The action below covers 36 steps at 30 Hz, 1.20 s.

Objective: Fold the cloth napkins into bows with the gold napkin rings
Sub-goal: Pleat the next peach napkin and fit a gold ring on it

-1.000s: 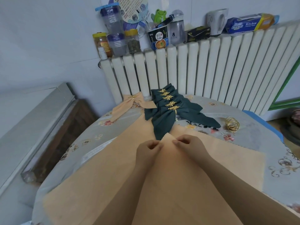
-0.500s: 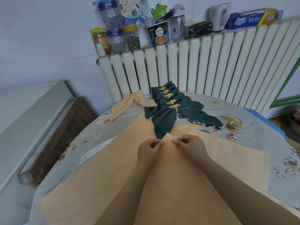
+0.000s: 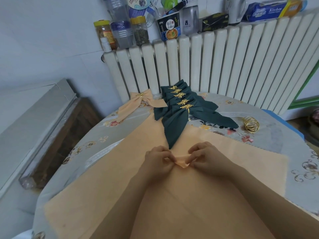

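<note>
A peach cloth napkin [image 3: 103,187] lies spread across the round table. My left hand [image 3: 158,162] and my right hand [image 3: 206,157] pinch its far tip [image 3: 183,162] between them, bunched and lifted a little. Behind the hands lie several dark green napkin bows [image 3: 177,114], each with a gold leaf ring. One finished peach bow [image 3: 138,102] with a gold ring lies at the back left. Loose gold napkin rings [image 3: 251,125] sit in a small pile at the right.
The table wears a grey flowered cover [image 3: 269,135]. A white radiator [image 3: 215,62] stands close behind it, its top crowded with jars, bottles, a noodle cup and boxes. A grey and wooden cabinet [image 3: 43,131] stands at the left.
My hands have drawn the napkin's far tip toward me and gathered it into a small fold. Before, the tip lay flat and pointed under my fingertips.
</note>
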Tool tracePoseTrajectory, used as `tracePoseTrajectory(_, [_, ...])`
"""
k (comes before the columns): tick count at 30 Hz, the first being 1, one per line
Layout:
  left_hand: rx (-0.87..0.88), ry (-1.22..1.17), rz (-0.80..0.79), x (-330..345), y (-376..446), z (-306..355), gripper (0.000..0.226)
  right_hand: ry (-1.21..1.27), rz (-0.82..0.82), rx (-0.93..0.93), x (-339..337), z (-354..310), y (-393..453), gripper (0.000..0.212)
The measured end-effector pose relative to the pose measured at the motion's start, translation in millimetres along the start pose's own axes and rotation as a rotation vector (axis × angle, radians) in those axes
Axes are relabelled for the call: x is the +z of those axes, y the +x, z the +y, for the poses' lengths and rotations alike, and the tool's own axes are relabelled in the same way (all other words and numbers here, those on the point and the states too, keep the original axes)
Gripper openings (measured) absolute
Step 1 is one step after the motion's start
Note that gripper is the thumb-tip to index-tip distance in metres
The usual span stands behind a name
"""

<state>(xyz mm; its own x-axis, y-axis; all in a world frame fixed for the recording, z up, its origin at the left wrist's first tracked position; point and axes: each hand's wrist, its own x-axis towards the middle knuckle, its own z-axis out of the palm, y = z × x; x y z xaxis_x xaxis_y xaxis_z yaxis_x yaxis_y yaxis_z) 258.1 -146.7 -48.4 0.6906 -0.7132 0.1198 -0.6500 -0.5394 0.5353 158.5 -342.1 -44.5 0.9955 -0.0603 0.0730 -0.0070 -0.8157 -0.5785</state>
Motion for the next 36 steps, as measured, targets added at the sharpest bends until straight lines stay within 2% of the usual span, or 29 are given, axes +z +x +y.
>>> tracePoseTrajectory(1, [-0.004, 0.031, -0.001, -1, 0, 3, 0.017, -0.008, -0.003, 0.014, 0, -2, 0, 0.01])
tracePoseTrajectory(3, [-0.022, 0.103, -0.003, -2, 3, 9, 0.026, -0.024, 0.021, 0.048, 1, -6, 2, 0.019])
tracePoseTrajectory(7, [-0.081, 0.193, -0.083, -3, 9, 18, 0.027, -0.149, 0.026, 0.107, 6, -17, 7, 0.02])
tracePoseTrajectory(11, [-0.113, 0.183, -0.142, -6, 16, 24, 0.025, -0.22, -0.002, 0.199, 7, -23, 14, 0.045])
tracePoseTrajectory(17, [-0.13, 0.043, -0.103, -6, 16, 30, 0.031, -0.328, 0.005, 0.211, 9, -26, 19, 0.026])
tracePoseTrajectory(20, [-0.035, 0.18, -0.088, -7, 14, 34, 0.011, -0.342, 0.073, 0.147, 11, -27, 16, 0.018])
tracePoseTrajectory(25, [0.117, 0.261, 0.035, -3, -2, 32, 0.009, -0.313, 0.218, -0.05, 14, -24, -2, 0.003])
tracePoseTrajectory(27, [0.161, 0.259, 0.044, -1, -11, 29, 0.016, -0.338, 0.25, -0.124, 15, -20, -11, 0.013])
tracePoseTrajectory(30, [0.2, 0.282, 0.015, -2, -22, 26, 0.023, -0.309, 0.199, -0.165, 11, -19, -22, 0.016])
tracePoseTrajectory(34, [0.159, 0.237, -0.088, -7, -34, 24, 0.024, -0.261, 0.059, -0.162, 4, -15, -36, 0.017])
tracePoseTrajectory(36, [0.13, 0.185, -0.124, -10, -38, 26, 0.021, -0.225, 0.025, -0.134, 2, -14, -39, 0.033])
